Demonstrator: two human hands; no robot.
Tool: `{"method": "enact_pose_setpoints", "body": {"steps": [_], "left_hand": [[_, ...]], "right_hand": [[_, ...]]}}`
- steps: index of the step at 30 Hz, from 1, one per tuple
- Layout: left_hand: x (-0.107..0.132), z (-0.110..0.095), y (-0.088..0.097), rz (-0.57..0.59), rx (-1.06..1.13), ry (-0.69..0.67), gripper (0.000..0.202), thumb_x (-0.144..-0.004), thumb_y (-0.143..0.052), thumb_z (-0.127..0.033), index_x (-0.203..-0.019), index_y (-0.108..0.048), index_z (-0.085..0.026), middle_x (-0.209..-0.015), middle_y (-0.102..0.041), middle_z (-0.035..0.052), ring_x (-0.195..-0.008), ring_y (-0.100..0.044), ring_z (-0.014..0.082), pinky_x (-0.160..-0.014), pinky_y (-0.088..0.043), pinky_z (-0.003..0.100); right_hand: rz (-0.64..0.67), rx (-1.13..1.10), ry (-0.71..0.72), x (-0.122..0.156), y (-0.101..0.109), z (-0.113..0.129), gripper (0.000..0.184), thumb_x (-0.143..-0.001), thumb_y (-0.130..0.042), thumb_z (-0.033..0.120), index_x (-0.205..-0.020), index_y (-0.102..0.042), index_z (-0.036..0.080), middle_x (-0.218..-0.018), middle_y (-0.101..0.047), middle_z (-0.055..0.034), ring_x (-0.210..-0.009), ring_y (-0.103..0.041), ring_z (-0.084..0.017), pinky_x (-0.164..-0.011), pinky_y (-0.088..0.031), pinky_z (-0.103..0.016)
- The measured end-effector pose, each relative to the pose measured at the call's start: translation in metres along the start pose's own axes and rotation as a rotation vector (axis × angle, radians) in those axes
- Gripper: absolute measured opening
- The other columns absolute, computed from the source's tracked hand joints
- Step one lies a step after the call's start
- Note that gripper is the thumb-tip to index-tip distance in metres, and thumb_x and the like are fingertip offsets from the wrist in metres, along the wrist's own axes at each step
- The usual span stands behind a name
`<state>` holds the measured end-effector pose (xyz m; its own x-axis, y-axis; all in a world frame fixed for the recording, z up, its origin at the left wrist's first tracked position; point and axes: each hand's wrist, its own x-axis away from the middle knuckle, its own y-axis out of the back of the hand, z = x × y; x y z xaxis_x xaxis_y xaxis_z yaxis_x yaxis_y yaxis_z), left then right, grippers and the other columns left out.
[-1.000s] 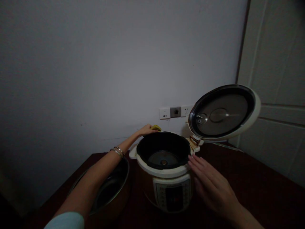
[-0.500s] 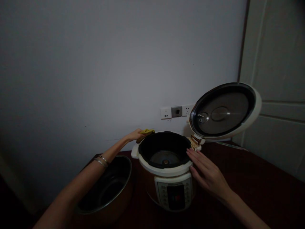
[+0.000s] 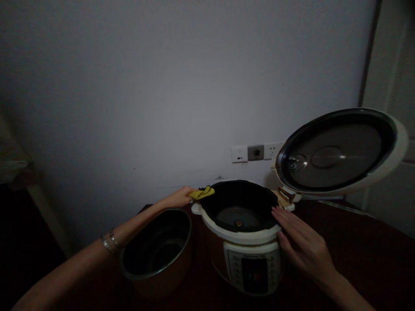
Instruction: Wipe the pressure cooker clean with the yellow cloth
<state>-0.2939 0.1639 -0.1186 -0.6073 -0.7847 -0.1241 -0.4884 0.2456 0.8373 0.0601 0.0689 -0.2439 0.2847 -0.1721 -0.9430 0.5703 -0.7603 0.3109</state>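
Observation:
A white and brown rice cooker stands on a dark table, its lid swung up to the right and its dark cavity bare. My left hand is closed on a yellow cloth pressed against the cooker's back left rim. My right hand lies flat with fingers stretched out against the cooker's right side, holding nothing. A metal inner pot sits on the table just left of the cooker, under my left forearm.
A grey wall rises behind the table, with a row of sockets and a switch just above the cooker. A pale door stands at the right. Something light-coloured and indistinct sits at the left edge.
My left hand has slid the yellow cloth leftward along the cooker's back rim. The right hand stays against the cooker's right side. The view has shifted left.

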Motion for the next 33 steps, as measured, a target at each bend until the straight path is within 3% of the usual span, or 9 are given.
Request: {"method": "enact_pose_setpoints", "body": {"steps": [5,10,11,13,16,19,23,28,33], "left_hand": [[0.005,-0.004,0.007,-0.061,0.081,-0.025,0.021,-0.076,-0.054,-0.022,-0.088,-0.072,-0.022,-0.085,-0.072,0.0013,-0.078,-0.062,0.0193,-0.069,-0.047,0.028],[-0.009,0.002,0.018,-0.356,0.060,0.031,0.037,-0.076,-0.049,-0.015,-0.108,-0.067,-0.020,-0.094,-0.072,0.0041,-0.086,-0.064,0.0211,-0.074,-0.049,0.032],[-0.010,0.004,0.016,-0.346,0.025,0.039,0.037,-0.075,-0.049,-0.014,-0.108,-0.067,-0.020,-0.093,-0.072,0.0040,-0.087,-0.064,0.0217,-0.076,-0.049,0.032],[-0.008,0.010,0.008,-0.216,-0.039,0.028,0.037,-0.075,-0.050,-0.012,-0.107,-0.067,-0.020,-0.096,-0.072,0.0033,-0.090,-0.065,0.0224,-0.080,-0.049,0.032],[0.003,0.018,-0.009,-0.057,-0.071,-0.060,0.046,-0.079,-0.045,-0.010,-0.120,-0.061,-0.022,-0.117,-0.067,0.0026,-0.105,-0.061,0.0207,-0.093,-0.045,0.033],[0.014,0.022,-0.018,-0.065,-0.112,-0.101,0.056,-0.079,-0.039,-0.004,-0.131,-0.051,-0.021,-0.132,-0.057,0.0044,-0.118,-0.054,0.0178,-0.103,-0.038,0.033],[0.021,0.019,-0.018,-0.060,-0.188,-0.099,0.056,-0.080,-0.038,-0.004,-0.132,-0.049,-0.020,-0.131,-0.058,0.0059,-0.116,-0.056,0.0176,-0.101,-0.041,0.033],[0.037,0.009,-0.022,-0.083,-0.258,-0.107,0.056,-0.080,-0.038,-0.004,-0.134,-0.046,-0.017,-0.136,-0.053,0.0107,-0.122,-0.051,0.0213,-0.104,-0.038,0.039],[0.066,-0.011,-0.023,-0.070,-0.291,-0.076,0.062,-0.078,-0.040,-0.004,-0.137,-0.043,-0.022,-0.141,-0.048,0.0080,-0.127,-0.047,0.0224,-0.106,-0.036,0.043]], "right_hand": [[0.000,-0.002,0.014,0.002,0.000,-0.002,0.053,-0.085,-0.053,0.016,-0.138,-0.045,0.016,-0.127,-0.060,-0.0128,-0.116,-0.058,-0.025,-0.099,-0.048,-0.041],[0.011,-0.002,0.029,0.005,-0.002,-0.006,0.055,-0.085,-0.053,0.017,-0.140,-0.043,0.018,-0.130,-0.058,-0.0109,-0.115,-0.058,-0.025,-0.100,-0.046,-0.039],[0.011,-0.005,0.026,0.005,-0.002,-0.006,0.056,-0.085,-0.053,0.017,-0.140,-0.042,0.019,-0.130,-0.058,-0.0102,-0.115,-0.059,-0.024,-0.100,-0.046,-0.039],[0.010,-0.015,0.021,0.006,-0.002,-0.007,0.056,-0.086,-0.053,0.018,-0.141,-0.041,0.020,-0.131,-0.057,-0.0089,-0.114,-0.059,-0.024,-0.100,-0.046,-0.039],[-0.002,-0.041,0.025,0.005,-0.002,-0.006,0.057,-0.086,-0.053,0.020,-0.141,-0.041,0.021,-0.132,-0.056,-0.0083,-0.115,-0.058,-0.024,-0.100,-0.046,-0.039],[-0.006,-0.055,0.030,0.005,-0.002,-0.006,0.056,-0.086,-0.053,0.019,-0.141,-0.042,0.020,-0.132,-0.056,-0.0086,-0.115,-0.058,-0.024,-0.101,-0.045,-0.038],[0.003,-0.039,0.040,0.008,-0.001,-0.008,0.056,-0.086,-0.053,0.020,-0.140,-0.042,0.018,-0.132,-0.056,-0.0098,-0.113,-0.059,-0.025,-0.101,-0.045,-0.039],[0.032,-0.022,0.050,0.011,-0.001,-0.012,0.058,-0.085,-0.054,0.019,-0.141,-0.041,0.017,-0.133,-0.055,-0.0102,-0.114,-0.058,-0.026,-0.099,-0.046,-0.039],[0.028,-0.031,0.037,0.008,-0.001,-0.010,0.057,-0.085,-0.053,0.020,-0.140,-0.042,0.018,-0.133,-0.055,-0.0096,-0.114,-0.058,-0.026,-0.099,-0.046,-0.039]]}}
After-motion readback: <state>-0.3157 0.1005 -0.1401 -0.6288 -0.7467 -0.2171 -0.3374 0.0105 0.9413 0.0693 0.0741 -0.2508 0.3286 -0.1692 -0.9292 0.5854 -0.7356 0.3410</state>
